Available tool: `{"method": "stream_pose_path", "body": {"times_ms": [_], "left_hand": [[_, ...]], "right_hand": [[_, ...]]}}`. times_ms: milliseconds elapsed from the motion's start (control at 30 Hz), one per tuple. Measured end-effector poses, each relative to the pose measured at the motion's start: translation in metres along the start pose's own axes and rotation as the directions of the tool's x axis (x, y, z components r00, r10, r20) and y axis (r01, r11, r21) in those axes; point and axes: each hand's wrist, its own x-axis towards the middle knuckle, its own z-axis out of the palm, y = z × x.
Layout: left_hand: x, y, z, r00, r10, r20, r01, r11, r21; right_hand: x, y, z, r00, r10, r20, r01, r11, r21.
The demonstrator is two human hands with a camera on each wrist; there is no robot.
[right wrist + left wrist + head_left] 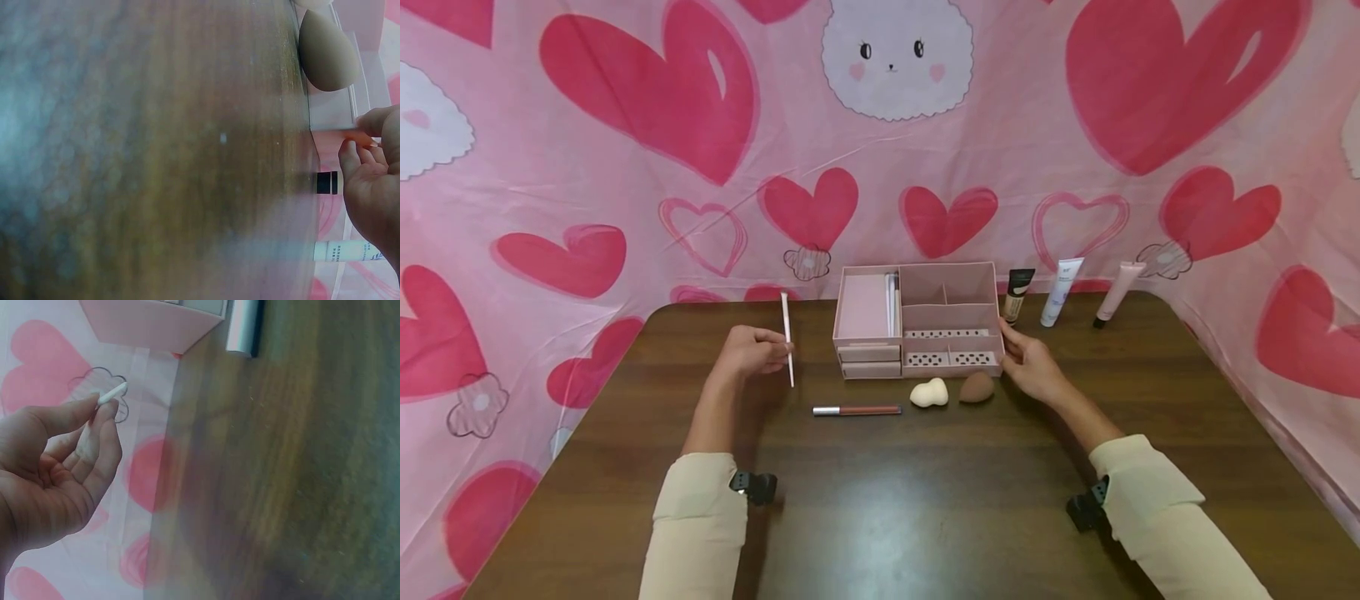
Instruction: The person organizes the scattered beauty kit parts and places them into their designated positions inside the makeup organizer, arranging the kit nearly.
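Note:
My left hand (756, 350) pinches a slim white makeup brush (787, 321) between thumb and fingertips, left of the pink organizer (867, 343). The brush stands nearly upright in the head view; its white end (114, 393) pokes past the fingertips in the left wrist view. At the organizer's right side, my right hand (1032, 365) grips the front corner, thumb near the front edge and fingers along the side wall. More slim brushes (892, 304) stand in the organizer's left compartment. Its right compartments show a dotted pattern at the bottom.
Before the organizer lie a lip gloss tube (857, 410), a cream sponge (929, 392) and a brown teardrop sponge (977, 388). To its right stand a black-capped foundation tube (1017, 297), a white tube (1062, 292) and a pink tube (1118, 295). A heart-print cloth hangs behind.

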Motion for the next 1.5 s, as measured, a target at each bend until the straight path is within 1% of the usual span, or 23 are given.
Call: {"method": "stream_pose_path", "body": {"times_ms": [100,133,267,367,500,567,667,800,967,1100,1267,1367,1500], "left_hand": [[0.003,0.005,0.002,1.0,0.002,-0.002,-0.002,1.0,-0.019],[0.004,0.008,0.003,1.0,-0.009,-0.014,0.008,1.0,-0.012],[0.006,0.019,0.009,1.0,-0.017,-0.005,0.017,0.998,-0.065],[0.007,0.028,0.013,1.0,0.014,0.015,-0.012,0.996,-0.092],[0.01,0.037,0.019,0.997,0.067,0.029,-0.065,0.995,-0.077],[0.012,0.041,0.022,0.996,0.084,0.027,-0.082,0.994,-0.073],[0.016,0.047,0.027,0.995,0.095,0.023,-0.092,0.992,-0.088],[0.017,0.058,0.034,0.995,0.101,0.028,-0.097,0.989,-0.11],[0.022,0.069,0.045,0.995,0.098,0.026,-0.094,0.988,-0.12],[0.025,0.079,0.054,0.997,0.082,0.017,-0.079,0.99,-0.116],[0.03,0.088,0.063,0.996,0.086,0.007,-0.085,0.993,-0.083],[0.033,0.091,0.068,0.996,0.09,0.007,-0.09,0.994,-0.057],[0.036,0.092,0.074,0.997,0.079,0.004,-0.078,0.997,-0.024]], "right_hand": [[0.0,0.0,0.0,1.0,-0.003,-0.001,0.003,1.0,0.001],[0.0,0.0,0.0,1.0,-0.001,-0.001,0.001,1.0,0.001],[0.001,0.0,0.0,1.0,-0.001,0.001,0.001,1.0,0.009],[0.001,0.001,0.0,1.0,-0.008,-0.004,0.008,1.0,0.005],[0.002,0.002,0.001,1.0,-0.014,-0.009,0.014,1.0,-0.009],[0.002,0.002,0.001,1.0,-0.01,-0.007,0.01,1.0,-0.009],[0.002,0.002,0.001,1.0,0.003,0.0,-0.003,1.0,0.003],[0.002,0.001,0.001,1.0,0.013,0.004,-0.013,1.0,0.013],[0.001,0.001,0.001,1.0,0.012,0.002,-0.012,1.0,0.012],[0.001,0.002,0.001,1.0,0.012,-0.001,-0.012,1.0,0.014],[0.001,0.003,0.002,1.0,0.008,-0.002,-0.008,1.0,0.017],[0.001,0.002,0.001,1.0,0.009,-0.008,-0.009,1.0,0.012],[0.0,0.002,0.001,1.0,0.021,-0.005,-0.02,1.0,0.016]]}}
